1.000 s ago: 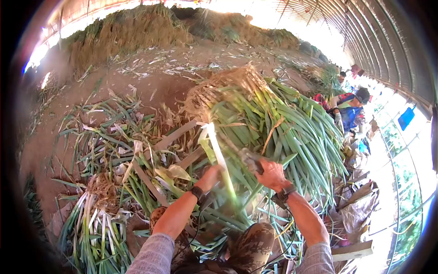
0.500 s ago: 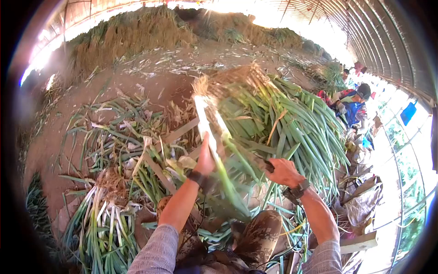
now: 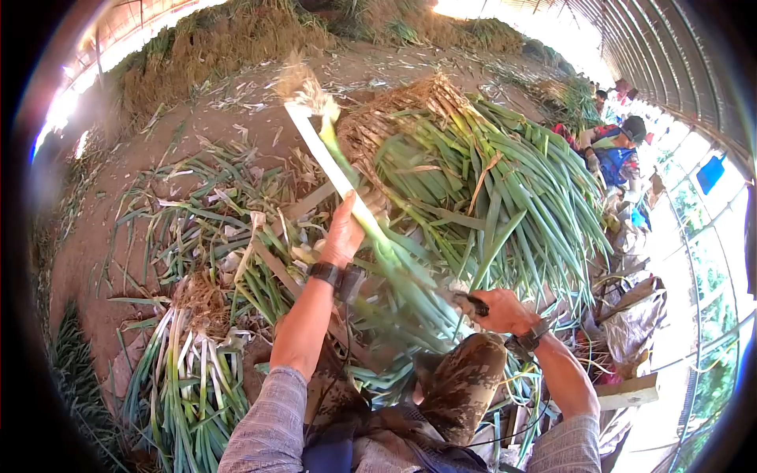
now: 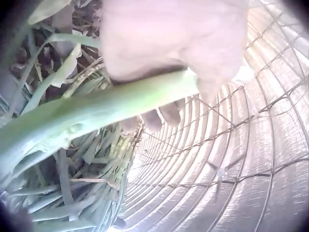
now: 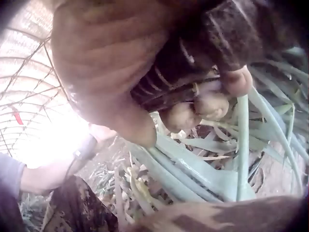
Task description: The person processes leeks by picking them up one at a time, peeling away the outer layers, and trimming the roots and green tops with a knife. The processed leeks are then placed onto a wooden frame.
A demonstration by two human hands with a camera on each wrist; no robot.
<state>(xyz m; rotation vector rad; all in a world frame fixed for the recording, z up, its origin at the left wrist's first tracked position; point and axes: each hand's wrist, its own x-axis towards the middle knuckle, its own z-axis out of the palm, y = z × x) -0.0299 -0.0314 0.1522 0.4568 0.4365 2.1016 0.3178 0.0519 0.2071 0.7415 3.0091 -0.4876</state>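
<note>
My left hand (image 3: pixel 344 233) grips a long green onion (image 3: pixel 322 154) around its stalk, the white end and brown roots pointing up and away. In the left wrist view the pale green stalk (image 4: pixel 116 102) crosses under the palm, with fingertips showing below it. My right hand (image 3: pixel 506 310) holds a dark tool (image 3: pixel 471 303) beside the onion's green leaves. The right wrist view shows fingers curled round its ribbed dark handle (image 5: pixel 161 79); I cannot tell what kind of tool it is. Beyond both hands lies a big heap of green onions (image 3: pixel 505 189), roots facing away.
A bunch of white-stalked onions (image 3: pixel 193 378) lies at lower left. Loose leaves and trimmings (image 3: pixel 209 209) cover the ground on the left. Another person (image 3: pixel 619 154) works at the right, near a wooden board (image 3: pixel 628 392). A tall onion stack (image 3: pixel 236 55) stands at the back.
The onion and my left hand have shifted up and left, its root end swinging away from the heap. My right hand has moved slightly right and down, still holding the tool.
</note>
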